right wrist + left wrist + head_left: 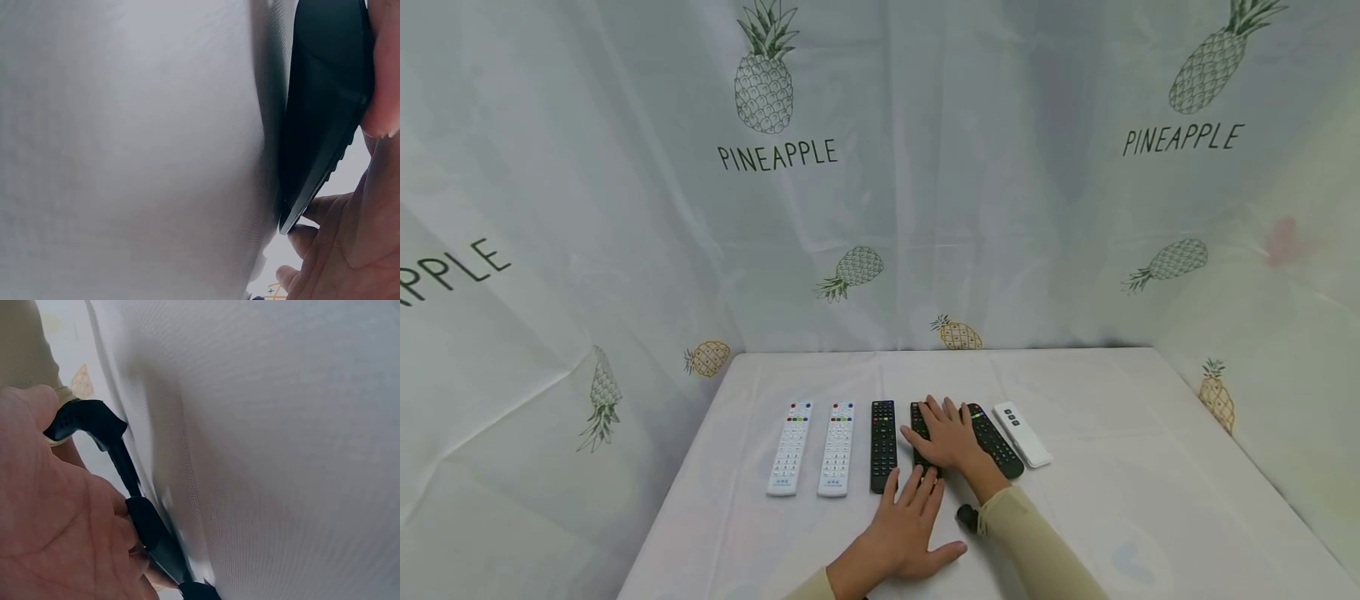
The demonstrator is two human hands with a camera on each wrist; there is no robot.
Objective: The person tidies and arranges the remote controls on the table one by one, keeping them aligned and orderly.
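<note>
Black remote (920, 417) fourth from left of six remotes on the white-covered table (1112, 400); count: three black, three white; right hand (950, 442) lies over its upper part, left hand (906, 537) has fingertips at its lower end; both hands spread, fingers extended, gripping nothing; to its left, two white remotes (789, 448) and one straight black remote (883, 446); to its right, one slanted black remote (997, 442), one few-button white remote (1022, 434).

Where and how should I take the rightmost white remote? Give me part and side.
Probably best pinched across its long edges at the middle, coming from above and the right: the white remote is slim, lies flat and slanted, and its right edge is free, while a black remote lies close on its left.
</note>
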